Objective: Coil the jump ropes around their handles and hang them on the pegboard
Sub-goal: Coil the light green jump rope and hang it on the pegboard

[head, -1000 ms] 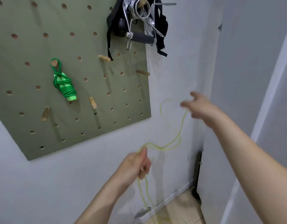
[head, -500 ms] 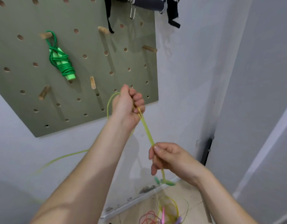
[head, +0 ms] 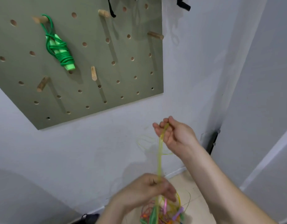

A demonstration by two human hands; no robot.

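A thin yellow-green jump rope [head: 159, 160] runs taut between my two hands. My right hand [head: 175, 135] pinches its upper end in front of the white wall, fingers partly spread. My left hand [head: 149, 189] grips the rope lower down, and the rope's green handles [head: 153, 215] dangle below it. A green jump rope [head: 60, 50], coiled around its pale green handles, hangs from a wooden peg [head: 40, 19] on the olive pegboard [head: 123, 75] at upper left.
Several bare wooden pegs stick out of the board, such as a middle peg [head: 93, 75] and a right peg [head: 155, 35]. A pile of coloured jump ropes [head: 165, 212] lies on the tiled floor below my hands. Black straps [head: 183, 4] hang at the top.
My hands have swapped heights: the left dropped from beside the board to low centre, the right rose to hold the rope's top. The view tilted down, showing more of the pile.
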